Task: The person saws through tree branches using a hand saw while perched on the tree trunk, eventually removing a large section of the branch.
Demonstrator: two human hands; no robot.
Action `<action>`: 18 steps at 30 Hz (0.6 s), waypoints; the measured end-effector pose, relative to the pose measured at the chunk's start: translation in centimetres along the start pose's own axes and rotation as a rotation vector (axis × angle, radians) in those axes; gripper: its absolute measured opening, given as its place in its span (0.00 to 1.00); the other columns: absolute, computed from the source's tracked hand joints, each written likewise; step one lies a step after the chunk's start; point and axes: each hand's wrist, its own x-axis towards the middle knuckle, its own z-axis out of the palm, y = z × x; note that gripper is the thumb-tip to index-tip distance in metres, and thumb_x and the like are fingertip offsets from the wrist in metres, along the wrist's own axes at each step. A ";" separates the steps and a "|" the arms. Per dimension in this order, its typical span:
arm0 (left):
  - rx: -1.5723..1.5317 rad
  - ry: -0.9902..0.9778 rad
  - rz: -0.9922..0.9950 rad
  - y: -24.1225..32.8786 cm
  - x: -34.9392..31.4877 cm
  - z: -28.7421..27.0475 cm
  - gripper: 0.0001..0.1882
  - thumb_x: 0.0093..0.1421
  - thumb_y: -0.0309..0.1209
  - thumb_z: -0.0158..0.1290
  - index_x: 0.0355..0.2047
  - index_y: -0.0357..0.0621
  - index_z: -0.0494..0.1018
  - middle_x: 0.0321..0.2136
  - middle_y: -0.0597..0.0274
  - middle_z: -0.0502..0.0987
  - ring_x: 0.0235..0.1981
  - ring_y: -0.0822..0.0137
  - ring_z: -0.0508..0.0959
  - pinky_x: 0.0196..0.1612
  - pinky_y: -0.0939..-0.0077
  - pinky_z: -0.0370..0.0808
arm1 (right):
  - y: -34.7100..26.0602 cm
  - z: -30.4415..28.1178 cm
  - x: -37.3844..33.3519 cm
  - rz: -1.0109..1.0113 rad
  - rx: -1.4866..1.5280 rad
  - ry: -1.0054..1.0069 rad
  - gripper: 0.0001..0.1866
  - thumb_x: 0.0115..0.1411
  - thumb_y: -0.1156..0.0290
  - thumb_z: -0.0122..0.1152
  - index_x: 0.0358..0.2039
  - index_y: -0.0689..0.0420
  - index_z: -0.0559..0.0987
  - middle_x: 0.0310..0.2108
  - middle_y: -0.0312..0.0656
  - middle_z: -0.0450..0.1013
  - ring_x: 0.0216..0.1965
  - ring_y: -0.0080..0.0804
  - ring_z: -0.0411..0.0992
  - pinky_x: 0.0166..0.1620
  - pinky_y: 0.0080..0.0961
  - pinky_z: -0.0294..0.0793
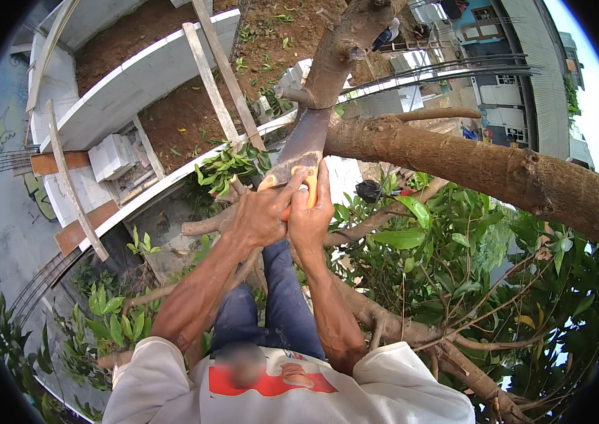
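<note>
Wall: a long, curved wall of pale white blocks [165, 67] runs below you at upper left, with reddish-brown soil [179, 116] beside it.
Foliage: broad, glossy green leaves [448, 247] spread at your lower right, around thin brown twigs.
Side limb: a thick, rough brown tree limb [476, 161] stretches from mid-picture to the right edge.
Far limb: a stout grey-brown limb with knobbly stubs [328, 67] rises ahead of you, its base near the side limb's left end.
Trousers: your dark blue trouser legs [285, 286] show beneath your forearms.
Saw: a hand saw with a wide, dark metal blade [303, 145] points away from you; its far end meets the far limb's base.
Left hand: your left hand [261, 215] has its grip closed at the saw's handle, fingers reaching over it.
Right hand: your right hand [311, 222] is wrapped around the same handle, just beside the left.
Handle: the yellow-orange handle [312, 186] shows between your fingers.
</note>
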 end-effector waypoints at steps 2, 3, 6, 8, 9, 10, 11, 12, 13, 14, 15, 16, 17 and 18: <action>-0.033 0.119 0.074 0.6 -6.2 0.0 0.46 0.52 0.32 0.63 0.74 0.47 0.64 0.43 0.47 0.85 0.39 0.46 0.86 0.42 0.58 0.83 | 0.5 -0.1 -8.0 -0.230 -0.086 0.030 0.37 0.63 0.79 0.50 0.74 0.70 0.60 0.51 0.61 0.79 0.47 0.42 0.83 0.50 0.35 0.82; -0.015 0.188 0.130 0.7 -6.6 -0.3 0.45 0.52 0.32 0.63 0.73 0.47 0.65 0.44 0.48 0.86 0.40 0.47 0.87 0.43 0.59 0.83 | 0.3 -0.1 -8.8 -0.246 -0.103 0.027 0.37 0.63 0.79 0.50 0.74 0.70 0.60 0.51 0.61 0.79 0.46 0.43 0.83 0.49 0.34 0.82; -0.158 0.153 0.037 -3.0 -1.0 -0.8 0.42 0.52 0.32 0.64 0.70 0.45 0.70 0.36 0.51 0.86 0.38 0.50 0.87 0.41 0.59 0.82 | 0.4 3.5 -0.6 -0.215 -0.106 0.059 0.38 0.62 0.79 0.51 0.74 0.69 0.60 0.49 0.61 0.80 0.45 0.45 0.84 0.48 0.35 0.82; -0.004 0.077 0.144 -6.0 7.0 -2.5 0.41 0.50 0.31 0.63 0.68 0.53 0.72 0.26 0.54 0.82 0.29 0.46 0.82 0.33 0.53 0.77 | -1.0 5.4 6.4 0.095 0.076 0.061 0.38 0.61 0.78 0.52 0.73 0.67 0.62 0.43 0.58 0.81 0.34 0.40 0.82 0.38 0.36 0.81; 0.014 0.044 0.129 -5.3 9.6 -0.9 0.42 0.50 0.31 0.63 0.69 0.57 0.70 0.26 0.52 0.82 0.30 0.45 0.81 0.32 0.52 0.77 | 2.4 4.7 9.4 -0.220 -0.003 0.250 0.38 0.61 0.78 0.51 0.73 0.69 0.61 0.41 0.55 0.81 0.31 0.35 0.79 0.37 0.35 0.80; 0.013 0.076 0.111 -4.7 9.7 0.2 0.42 0.50 0.31 0.63 0.69 0.56 0.70 0.26 0.51 0.82 0.30 0.44 0.81 0.32 0.51 0.76 | 3.7 3.8 9.6 -0.143 0.035 0.202 0.38 0.62 0.78 0.51 0.74 0.68 0.61 0.41 0.56 0.81 0.32 0.35 0.79 0.38 0.34 0.80; 0.026 0.103 0.070 -4.5 8.8 0.0 0.42 0.50 0.30 0.63 0.69 0.56 0.70 0.27 0.50 0.81 0.30 0.43 0.80 0.31 0.51 0.75 | 2.7 4.0 8.9 -0.050 0.087 0.138 0.38 0.62 0.78 0.52 0.74 0.68 0.61 0.42 0.56 0.81 0.33 0.34 0.78 0.39 0.34 0.80; 0.026 0.002 0.003 -4.0 6.1 -0.1 0.45 0.51 0.29 0.62 0.72 0.55 0.65 0.29 0.49 0.82 0.33 0.44 0.82 0.33 0.49 0.77 | 1.9 3.3 6.1 0.128 0.116 0.045 0.38 0.62 0.79 0.52 0.74 0.69 0.60 0.47 0.59 0.80 0.39 0.37 0.79 0.44 0.34 0.80; 0.026 -0.072 -0.044 -2.2 3.7 0.0 0.48 0.53 0.28 0.61 0.76 0.55 0.60 0.32 0.48 0.83 0.35 0.45 0.83 0.34 0.48 0.78 | 1.2 2.1 2.6 0.102 0.109 0.011 0.39 0.62 0.79 0.52 0.75 0.70 0.58 0.51 0.61 0.78 0.45 0.38 0.80 0.48 0.33 0.80; 0.007 0.018 -0.009 -1.3 -1.5 0.4 0.48 0.52 0.28 0.62 0.76 0.54 0.60 0.35 0.48 0.85 0.37 0.47 0.85 0.37 0.49 0.80 | 0.5 1.2 -1.0 0.071 0.104 -0.030 0.39 0.62 0.80 0.52 0.75 0.71 0.57 0.56 0.63 0.76 0.50 0.40 0.80 0.52 0.32 0.80; -0.023 0.100 0.044 -0.3 -5.7 0.2 0.48 0.52 0.28 0.63 0.76 0.52 0.61 0.39 0.48 0.86 0.40 0.48 0.86 0.40 0.50 0.81 | 1.5 1.1 -5.7 -0.130 0.055 0.006 0.40 0.62 0.80 0.52 0.75 0.72 0.55 0.61 0.64 0.73 0.54 0.40 0.79 0.54 0.30 0.79; -0.043 0.100 0.052 -0.5 -6.2 0.5 0.48 0.52 0.28 0.63 0.76 0.52 0.61 0.39 0.48 0.86 0.40 0.48 0.86 0.40 0.50 0.81 | 1.2 0.6 -8.7 -0.076 0.023 -0.039 0.40 0.63 0.80 0.50 0.76 0.72 0.54 0.65 0.62 0.70 0.59 0.40 0.76 0.60 0.31 0.75; -0.069 0.143 0.086 -0.5 -6.8 -0.2 0.48 0.52 0.28 0.63 0.75 0.52 0.61 0.42 0.47 0.86 0.42 0.50 0.86 0.43 0.51 0.82 | -0.2 0.5 -10.0 -0.017 0.009 -0.087 0.40 0.63 0.80 0.48 0.76 0.72 0.53 0.69 0.61 0.66 0.65 0.40 0.72 0.66 0.32 0.70; -0.097 0.188 0.122 -0.5 -6.8 -0.6 0.48 0.52 0.27 0.64 0.75 0.52 0.62 0.45 0.47 0.86 0.44 0.52 0.87 0.46 0.51 0.82 | -0.1 1.3 -8.0 -0.003 0.103 -0.051 0.39 0.62 0.80 0.49 0.75 0.74 0.55 0.69 0.62 0.67 0.65 0.41 0.72 0.66 0.33 0.70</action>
